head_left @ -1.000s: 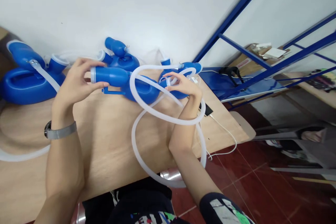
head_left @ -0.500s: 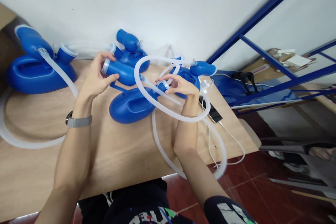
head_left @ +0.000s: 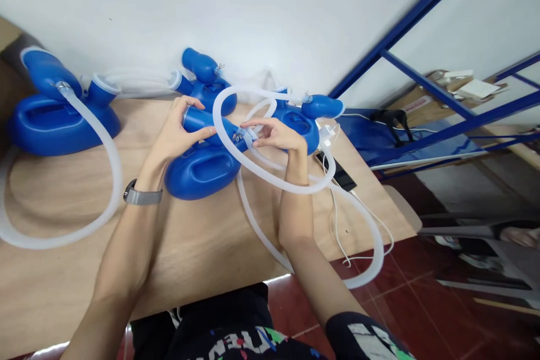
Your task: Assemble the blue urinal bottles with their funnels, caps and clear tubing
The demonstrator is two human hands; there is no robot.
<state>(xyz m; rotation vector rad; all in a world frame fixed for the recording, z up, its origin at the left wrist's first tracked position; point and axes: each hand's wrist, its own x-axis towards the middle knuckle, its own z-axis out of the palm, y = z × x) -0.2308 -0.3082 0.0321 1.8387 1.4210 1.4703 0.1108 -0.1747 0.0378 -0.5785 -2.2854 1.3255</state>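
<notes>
My left hand [head_left: 179, 129] is closed round a blue funnel-shaped urinal head [head_left: 205, 122], holding it tilted above a blue urinal bottle [head_left: 201, 174] on the table. The head's narrow, clamped end points right, where a clear hose joins it. At the bottle's white-rimmed neck [head_left: 250, 136], my right hand [head_left: 274, 135] has its thumb and fingers closed. The clamped end lies right beside those fingertips. A long translucent hose [head_left: 270, 177] loops in front of my right forearm and hangs past the table's front edge.
Similar bottles with heads and hoses stand at left [head_left: 63, 126], at the back [head_left: 215, 93] and behind my right hand [head_left: 297, 124]. A phone [head_left: 343, 174] with a white cable [head_left: 371, 211] lies at right. A blue bed frame [head_left: 422, 90] rises beyond the wooden table [head_left: 198, 247].
My left hand has moved the urinal head rightward and down, bringing its narrow end up to my right hand. The right hand stays at the bottle neck. The hanging hose loop has swung right.
</notes>
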